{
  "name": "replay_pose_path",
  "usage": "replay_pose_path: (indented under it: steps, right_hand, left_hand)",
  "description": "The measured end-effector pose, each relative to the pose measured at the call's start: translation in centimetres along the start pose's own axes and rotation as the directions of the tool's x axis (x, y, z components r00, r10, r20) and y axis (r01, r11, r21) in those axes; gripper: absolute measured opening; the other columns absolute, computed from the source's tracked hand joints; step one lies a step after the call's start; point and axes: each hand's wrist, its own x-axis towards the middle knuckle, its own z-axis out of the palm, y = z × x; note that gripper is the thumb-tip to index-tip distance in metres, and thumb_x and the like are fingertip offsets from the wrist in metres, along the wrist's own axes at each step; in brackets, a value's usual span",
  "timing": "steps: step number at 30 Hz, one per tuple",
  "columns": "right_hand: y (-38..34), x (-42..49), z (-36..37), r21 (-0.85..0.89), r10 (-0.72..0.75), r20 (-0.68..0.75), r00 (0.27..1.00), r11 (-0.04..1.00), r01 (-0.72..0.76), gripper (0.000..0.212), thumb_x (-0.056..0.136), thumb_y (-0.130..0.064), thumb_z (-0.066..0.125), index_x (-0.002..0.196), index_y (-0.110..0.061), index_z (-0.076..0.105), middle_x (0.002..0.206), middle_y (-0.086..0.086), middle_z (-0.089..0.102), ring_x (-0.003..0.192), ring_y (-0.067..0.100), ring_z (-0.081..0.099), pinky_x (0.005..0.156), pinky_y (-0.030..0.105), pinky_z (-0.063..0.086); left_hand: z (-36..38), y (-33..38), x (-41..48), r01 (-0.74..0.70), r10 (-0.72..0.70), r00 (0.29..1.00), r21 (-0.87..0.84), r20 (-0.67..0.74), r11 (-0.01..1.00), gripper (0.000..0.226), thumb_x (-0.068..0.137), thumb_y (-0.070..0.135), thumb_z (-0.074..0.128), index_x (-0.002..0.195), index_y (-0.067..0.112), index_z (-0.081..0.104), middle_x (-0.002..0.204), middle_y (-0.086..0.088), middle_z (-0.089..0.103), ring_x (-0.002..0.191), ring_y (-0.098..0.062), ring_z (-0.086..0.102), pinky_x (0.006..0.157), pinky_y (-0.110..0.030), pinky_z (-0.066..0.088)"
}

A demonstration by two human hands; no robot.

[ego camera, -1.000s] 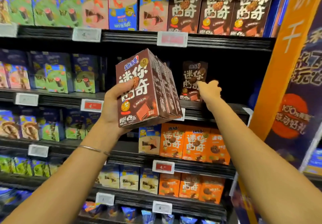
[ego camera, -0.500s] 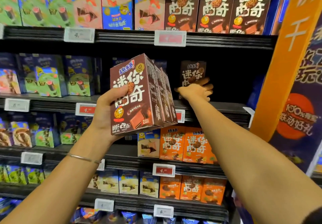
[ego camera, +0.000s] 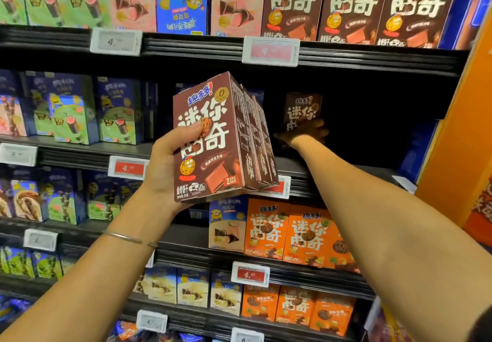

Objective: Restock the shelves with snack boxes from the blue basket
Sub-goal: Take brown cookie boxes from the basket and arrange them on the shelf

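— What was closest to the camera?

— The left hand [ego camera: 165,166], with a thin bangle [ego camera: 125,236] on its wrist. Its thumb lay across the front of a bundle of brown cookie boxes [ego camera: 213,142] and the fingers were wrapped round behind. It held them upright in the air, in front of the shelving.

— And the other arm?

— Stretched further in, over the second shelf [ego camera: 87,152]. The right hand [ego camera: 303,132] sat at the lower front of a lone brown box [ego camera: 302,107] standing deep in that dark bay. The hand was in shadow, so I couldn't tell whether the fingers curled round the box or lay flat on it.

— Anything beyond?

— Orange cookie boxes [ego camera: 292,232] on the shelf below, and top-row brown boxes [ego camera: 354,6] above a red price tag [ego camera: 270,50].
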Motion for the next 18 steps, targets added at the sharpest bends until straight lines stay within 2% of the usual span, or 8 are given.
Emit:
replay_pose_path:
  steps: [2,4,6,8,10,13,15,18]
  right_hand:
    - [0.1,0.5,0.3,0.001,-0.002,0.014,1.000,1.000,0.002,0.139,0.066,-0.050,0.090,0.159,-0.013,-0.006,0.166,0.021,0.006,0.152,0.044,0.013,0.121,0.056,0.023]
    - [0.4,1.1,0.4,0.027,-0.013,0.054,0.998,1.000,0.011,0.146,0.064,-0.052,0.091,0.159,-0.015,-0.014,0.167,0.021,0.003,0.153,0.043,0.009,0.122,0.059,0.021]
    - [0.7,1.9,0.3,0.088,-0.033,0.104,0.994,0.996,0.024,0.153,0.061,-0.052,0.093,0.158,-0.016,-0.020,0.168,0.020,0.002,0.154,0.042,0.008,0.122,0.059,0.021]
    - [0.9,2.6,0.3,0.197,-0.058,0.161,0.985,0.980,0.026,0.153,0.061,-0.049,0.093,0.158,-0.015,-0.020,0.168,0.017,0.006,0.154,0.039,0.011,0.122,0.057,0.023]
    - [1.0,3.1,0.3,0.318,-0.084,0.224,0.971,0.948,0.008,0.143,0.064,-0.042,0.093,0.161,-0.013,-0.007,0.165,0.014,0.022,0.151,0.035,0.024,0.121,0.048,0.026]
    - [1.1,3.6,-0.1,0.397,-0.130,0.306,0.943,0.918,-0.002,0.112,0.068,-0.030,0.092,0.156,-0.011,0.024,0.153,0.010,0.045,0.141,0.029,0.041,0.103,0.033,0.034]
    - [1.3,3.8,-0.3,0.404,-0.158,0.341,0.927,0.915,0.007,0.102,0.070,-0.029,0.091,0.152,-0.011,0.033,0.150,0.008,0.049,0.139,0.027,0.044,0.095,0.030,0.032]
    - [1.5,4.1,-0.2,0.413,-0.194,0.328,0.925,0.910,0.044,0.093,0.074,-0.027,0.089,0.149,-0.011,0.037,0.150,0.008,0.048,0.140,0.028,0.043,0.094,0.029,0.030]
  left_hand:
    - [0.1,0.0,0.2,-0.007,0.007,1.000,0.002,0.003,1.000,0.030,0.079,0.026,0.070,0.102,0.009,0.081,0.103,-0.009,0.079,0.087,-0.024,0.078,0.076,-0.042,0.065]
    - [0.2,0.1,0.3,-0.003,0.003,1.000,0.008,0.024,1.000,0.045,0.066,0.023,0.086,0.108,0.008,0.078,0.105,-0.009,0.079,0.088,-0.024,0.078,0.077,-0.043,0.065]
    - [0.3,0.2,0.3,0.009,-0.009,0.998,0.004,0.061,1.000,0.057,0.049,0.025,0.099,0.101,0.008,0.082,0.106,-0.010,0.079,0.089,-0.025,0.078,0.078,-0.043,0.065]
    - [0.2,0.3,0.3,0.001,-0.001,0.997,0.000,0.075,1.000,0.065,0.043,0.027,0.102,0.102,0.008,0.082,0.106,-0.011,0.078,0.089,-0.026,0.078,0.077,-0.043,0.065]
    - [0.3,0.3,0.4,-0.007,0.008,0.997,-0.005,0.082,1.000,0.069,0.042,0.027,0.102,0.105,0.008,0.079,0.106,-0.011,0.078,0.089,-0.026,0.078,0.078,-0.044,0.065]
    - [0.5,0.1,0.4,-0.007,0.009,0.995,-0.011,0.097,1.000,0.063,0.043,0.027,0.101,0.100,0.008,0.081,0.104,-0.011,0.078,0.087,-0.025,0.078,0.075,-0.042,0.065]
    - [0.6,0.0,0.4,0.005,-0.004,0.995,-0.011,0.102,1.000,0.065,0.043,0.026,0.101,0.103,0.008,0.080,0.105,-0.011,0.078,0.088,-0.025,0.078,0.076,-0.042,0.065]
    - [0.6,-0.2,0.4,0.032,-0.030,0.993,-0.010,0.114,0.999,0.064,0.043,0.027,0.101,0.102,0.009,0.082,0.105,-0.010,0.078,0.089,-0.025,0.078,0.081,-0.043,0.065]
